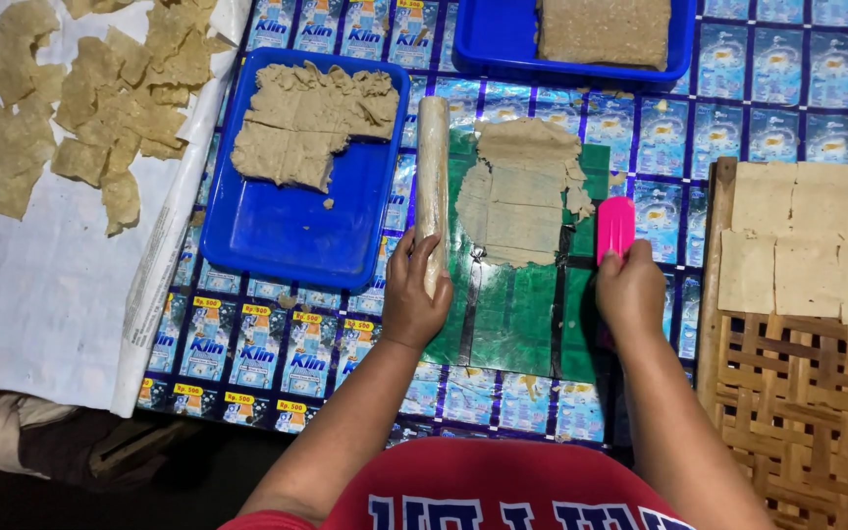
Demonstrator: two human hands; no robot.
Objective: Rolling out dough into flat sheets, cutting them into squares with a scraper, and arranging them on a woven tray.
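My left hand [412,292] grips the near end of a wooden rolling pin [432,167] that lies lengthwise on the table. My right hand [630,287] holds a pink plastic scraper [615,226], its blade pointing away from me. Between the two lies a flattened sheet of beige dough [520,191] with ragged edges, resting on a green plastic mat [512,314]. The scraper sits just off the dough's right edge.
A blue tray [287,240] to the left holds stacked dough pieces [311,120]. Another blue tray [503,39] with a dough slab is at the back. Cut dough squares [807,240] lie on a woven bamboo rack [807,402] at right. Irregular dried pieces [80,98] cover white sheeting at left.
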